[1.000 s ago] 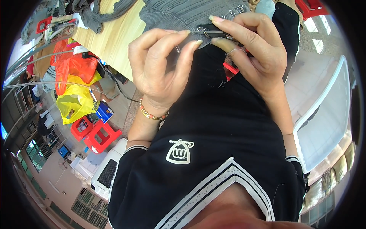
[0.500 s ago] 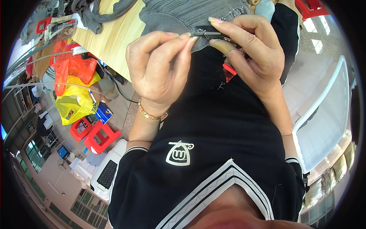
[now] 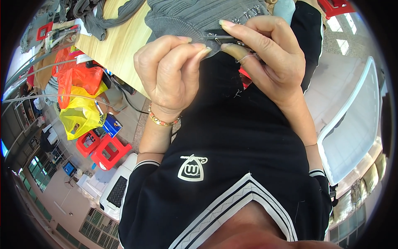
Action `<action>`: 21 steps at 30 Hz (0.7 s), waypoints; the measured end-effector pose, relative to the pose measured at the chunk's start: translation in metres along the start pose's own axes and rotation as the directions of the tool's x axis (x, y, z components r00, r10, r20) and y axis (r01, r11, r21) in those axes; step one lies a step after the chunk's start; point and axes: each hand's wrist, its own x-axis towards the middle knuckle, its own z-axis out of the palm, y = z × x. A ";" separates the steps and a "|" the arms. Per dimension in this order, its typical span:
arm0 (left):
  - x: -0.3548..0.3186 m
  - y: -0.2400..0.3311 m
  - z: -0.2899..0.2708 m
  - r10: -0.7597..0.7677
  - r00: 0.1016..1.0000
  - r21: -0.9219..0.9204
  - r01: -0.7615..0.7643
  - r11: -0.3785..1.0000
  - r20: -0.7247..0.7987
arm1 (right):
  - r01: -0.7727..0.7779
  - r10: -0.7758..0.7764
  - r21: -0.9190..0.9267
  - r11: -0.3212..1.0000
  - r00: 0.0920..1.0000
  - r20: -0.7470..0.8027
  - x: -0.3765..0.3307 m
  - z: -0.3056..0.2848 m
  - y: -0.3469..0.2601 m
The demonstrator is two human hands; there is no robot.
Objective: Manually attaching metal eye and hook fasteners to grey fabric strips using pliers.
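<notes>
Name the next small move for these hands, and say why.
Perhaps bring the left hand slightly nearer the dark tool: the pinched fingertips appear just short of its tip, while the right hand holds it over the grey knit.

Grey ribbed knit fabric (image 3: pixel 178 18) lies spread — dark, slim snips (image 3: pixel 227 37) at its edge.

Matt, ribbed grey knit cloth (image 3: pixel 176 20)
</notes>
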 end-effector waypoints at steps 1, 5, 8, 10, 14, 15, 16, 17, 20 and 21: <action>0.000 0.000 0.000 0.001 1.000 -0.002 -0.001 1.000 -0.002 | -0.006 0.005 -0.006 1.000 1.000 -0.015 -0.001 0.001 0.001; -0.001 0.001 -0.001 0.012 0.999 0.019 -0.012 1.000 0.033 | 0.089 -0.091 -0.072 0.993 0.996 -0.020 -0.001 0.003 0.004; -0.002 -0.001 -0.001 0.004 1.000 -0.007 -0.004 1.000 0.018 | -0.048 0.052 0.063 0.997 0.997 -0.053 0.001 -0.005 0.005; -0.004 -0.003 -0.005 -0.057 0.998 -0.036 0.057 0.998 0.021 | -0.153 0.162 0.145 0.978 0.985 -0.057 0.002 -0.015 0.008; -0.008 -0.012 -0.018 -0.114 0.990 -0.061 0.119 0.991 0.082 | -0.291 0.315 0.218 0.931 0.946 -0.082 -0.002 -0.030 0.013; -0.010 -0.014 -0.022 -0.141 0.986 -0.050 0.146 0.988 0.087 | -0.304 0.334 0.238 0.922 0.937 -0.097 -0.004 -0.030 0.014; -0.013 -0.017 -0.025 -0.115 0.990 -0.053 0.119 0.991 0.080 | -0.316 0.353 0.259 0.913 0.929 -0.113 -0.006 -0.030 0.016; -0.016 -0.021 -0.027 -0.157 0.985 -0.063 0.161 0.985 0.069 | -0.333 0.363 0.240 0.912 0.927 -0.092 -0.007 -0.030 0.016; -0.023 -0.031 -0.038 -0.206 0.976 -0.046 0.209 0.977 0.068 | -0.293 0.314 0.228 0.928 0.947 -0.063 -0.009 -0.024 0.015; -0.025 -0.033 -0.042 -0.206 0.976 -0.015 0.208 0.978 0.072 | -0.261 0.280 0.260 0.930 0.959 -0.038 -0.008 -0.023 0.014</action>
